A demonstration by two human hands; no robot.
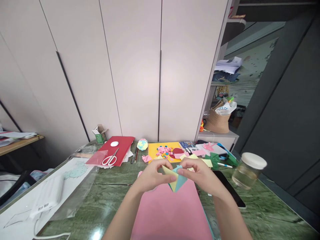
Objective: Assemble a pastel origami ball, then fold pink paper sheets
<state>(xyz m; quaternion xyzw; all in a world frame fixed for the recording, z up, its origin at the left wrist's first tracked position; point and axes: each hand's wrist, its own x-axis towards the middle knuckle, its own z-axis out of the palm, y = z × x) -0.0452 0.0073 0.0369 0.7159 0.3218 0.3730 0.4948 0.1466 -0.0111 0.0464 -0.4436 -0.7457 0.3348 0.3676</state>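
Head view, lower centre of the frame: both hands meet just above a pink sheet (170, 213) that lies flat on the green tabletop (112, 193). Between them is a small folded paper piece (177, 181), part yellow and part light blue, lifted clear of the sheet. The left hand (151, 176) pinches its yellow corner. The right hand (201, 175) closes thumb and fingers on the blue side. Each grip is narrow and shut on the paper. Held from two sides like this, the layers probably stay pressed together and the creases stay where the person can see them.

The pink sheet sits directly under the hands, seemingly as a work mat.

Across the middle of the frame, supplies line the far edge of the tabletop. White-handled scissors (110, 160) rest on a red card (120, 148) at centre left. A yellow sheet (153, 152) carries pink scraps (165, 150) just beyond the hands.

At right, a white-lidded jar (248, 170) stands well apart from the hands, with a dark phone (228, 188) between.
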